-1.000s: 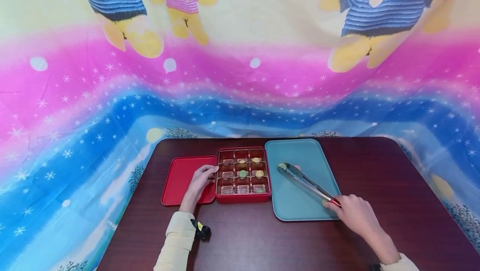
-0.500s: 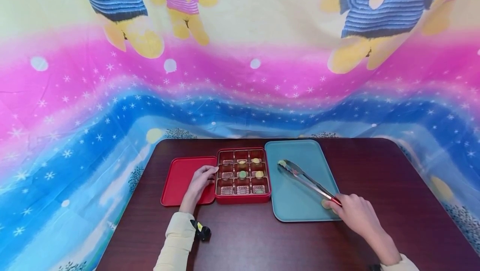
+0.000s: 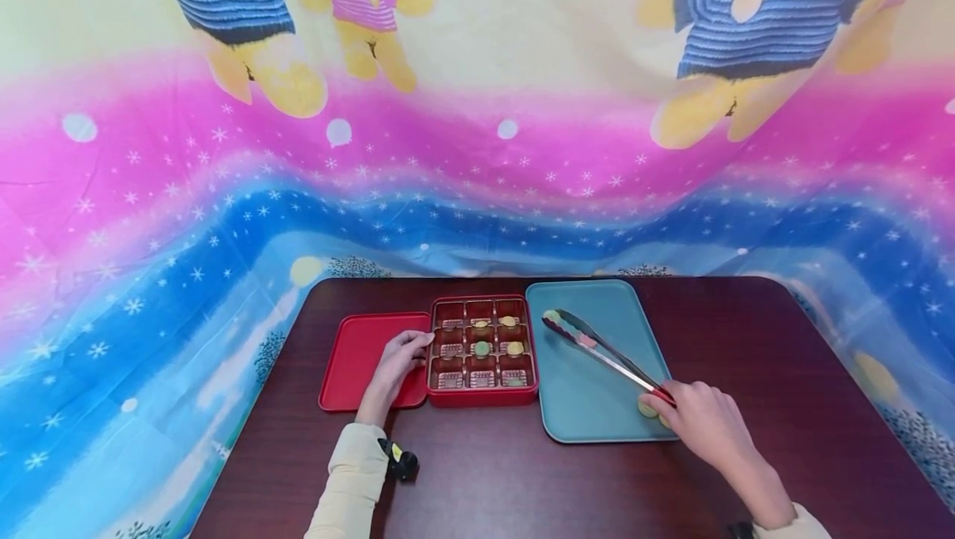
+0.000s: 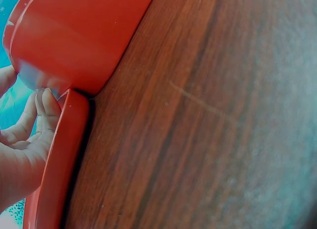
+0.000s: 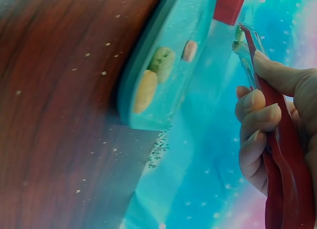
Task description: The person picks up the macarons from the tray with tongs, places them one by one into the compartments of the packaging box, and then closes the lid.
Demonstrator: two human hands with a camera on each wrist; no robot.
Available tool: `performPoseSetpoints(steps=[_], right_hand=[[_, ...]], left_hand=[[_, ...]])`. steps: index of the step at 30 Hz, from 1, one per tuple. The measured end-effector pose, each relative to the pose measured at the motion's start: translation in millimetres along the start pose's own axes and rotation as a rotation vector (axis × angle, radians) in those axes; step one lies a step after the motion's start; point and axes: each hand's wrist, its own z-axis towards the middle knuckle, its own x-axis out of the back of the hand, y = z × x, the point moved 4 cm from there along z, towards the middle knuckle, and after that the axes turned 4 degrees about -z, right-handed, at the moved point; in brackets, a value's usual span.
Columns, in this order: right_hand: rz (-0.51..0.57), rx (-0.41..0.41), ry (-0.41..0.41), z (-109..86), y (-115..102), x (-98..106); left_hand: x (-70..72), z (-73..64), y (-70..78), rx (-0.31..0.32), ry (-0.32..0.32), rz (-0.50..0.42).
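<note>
The right wrist view's bottom edge cuts off the red-handled tongs (image 5: pixel 283 132).

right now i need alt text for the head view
A person's right hand holds tongs with a green piece at their tips over a teal tray. The left hand touches a red nine-compartment box beside a red lid.

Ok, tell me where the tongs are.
In the head view, the right hand holds the tongs over the teal tray, just right of the compartmented red box.
</note>
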Motion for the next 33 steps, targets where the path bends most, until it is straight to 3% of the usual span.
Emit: performPoseSetpoints(steps=[18,33], right_hand=[[-0.022,0.101,0.111,6.5,-24.1,7.7],[-0.025,0.08,0.063,6.2,-36.2,9.0]], left_hand=[[-0.3,-0.6,0.7,0.003,0.004,-0.008],[0.2,0.6,0.0,-0.007,0.002,-0.006]])
